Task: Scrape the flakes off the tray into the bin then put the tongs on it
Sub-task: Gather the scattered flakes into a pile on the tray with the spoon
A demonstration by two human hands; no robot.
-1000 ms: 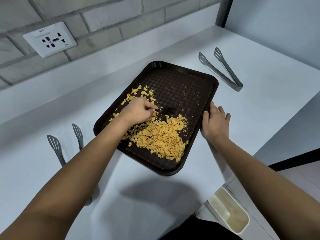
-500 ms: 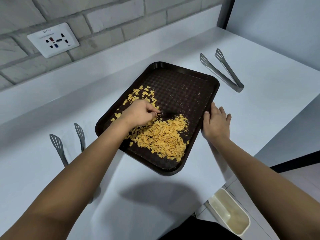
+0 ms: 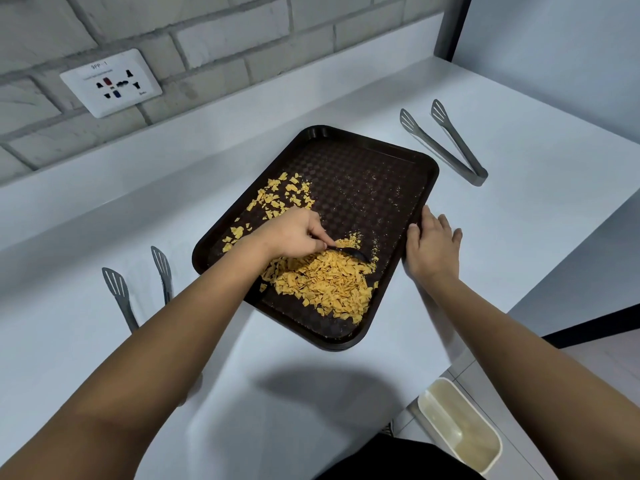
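Yellow-orange flakes (image 3: 322, 285) sit heaped on the dark brown plastic tray (image 3: 363, 181) under the left hand (image 3: 294, 235), which pinches a small black scraper (image 3: 349, 252), gathering them. The right hand (image 3: 431, 247) lies open, steadying the tray's rim. Next, I judge, tipping toward the cream bin (image 3: 460, 427) below the right forearm; grey metal tongs (image 3: 446, 143) wait beyond that hand on the white desk (image 3: 519, 220). Socket label unreadable.

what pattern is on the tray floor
A dark brown checkered weave texture on the plastic tray, clearest in the head view.
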